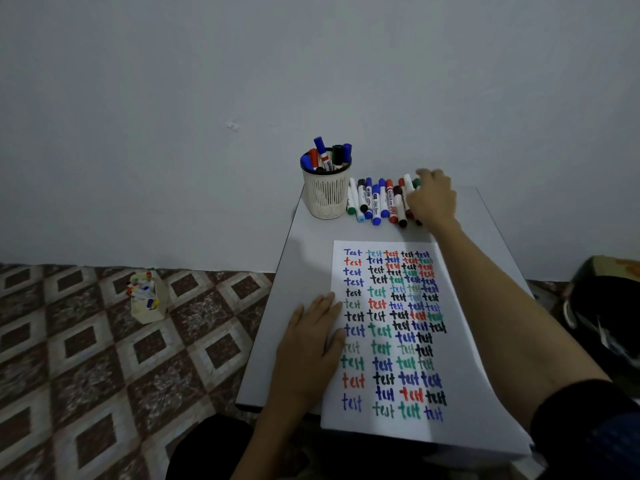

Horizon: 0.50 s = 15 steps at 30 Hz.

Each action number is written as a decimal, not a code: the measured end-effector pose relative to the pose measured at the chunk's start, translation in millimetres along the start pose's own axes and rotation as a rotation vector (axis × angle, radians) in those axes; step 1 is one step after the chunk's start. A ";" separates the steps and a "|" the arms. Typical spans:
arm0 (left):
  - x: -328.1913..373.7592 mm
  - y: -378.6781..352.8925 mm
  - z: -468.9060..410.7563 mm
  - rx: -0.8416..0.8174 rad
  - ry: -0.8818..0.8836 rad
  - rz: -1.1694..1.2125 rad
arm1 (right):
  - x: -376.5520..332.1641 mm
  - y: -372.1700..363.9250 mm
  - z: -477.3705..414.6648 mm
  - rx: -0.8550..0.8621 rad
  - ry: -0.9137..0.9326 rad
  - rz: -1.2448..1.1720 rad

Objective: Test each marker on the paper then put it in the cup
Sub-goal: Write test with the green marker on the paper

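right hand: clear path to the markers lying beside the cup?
Probably yes. The right hand is already over the right end of the marker row, nothing between them; the cup stands off left.

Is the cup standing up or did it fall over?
Standing up. The cup sits on its base on the table, with markers poking out of its top.
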State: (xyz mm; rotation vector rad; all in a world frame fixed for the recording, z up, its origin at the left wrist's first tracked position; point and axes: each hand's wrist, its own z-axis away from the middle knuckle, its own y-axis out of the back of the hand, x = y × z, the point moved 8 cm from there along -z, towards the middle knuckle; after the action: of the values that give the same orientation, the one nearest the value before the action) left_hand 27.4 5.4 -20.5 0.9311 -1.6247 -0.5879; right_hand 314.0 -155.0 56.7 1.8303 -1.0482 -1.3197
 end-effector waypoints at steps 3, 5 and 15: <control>1.1 2.0 -0.7 0.006 -0.003 0.011 | 41.0 -20.0 12.4 -0.220 -0.047 0.038; 2.6 3.4 -0.9 0.007 -0.007 0.020 | 53.3 -21.3 19.8 -0.236 -0.032 0.016; 2.5 4.2 -0.8 -0.004 0.003 0.007 | 78.5 8.7 44.3 0.047 -0.042 -0.114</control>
State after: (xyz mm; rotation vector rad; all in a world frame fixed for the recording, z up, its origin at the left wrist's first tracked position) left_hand 26.9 5.8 -15.5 0.9221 -1.6226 -0.5843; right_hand 283.5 -230.1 16.4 1.9300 -1.0172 -1.4164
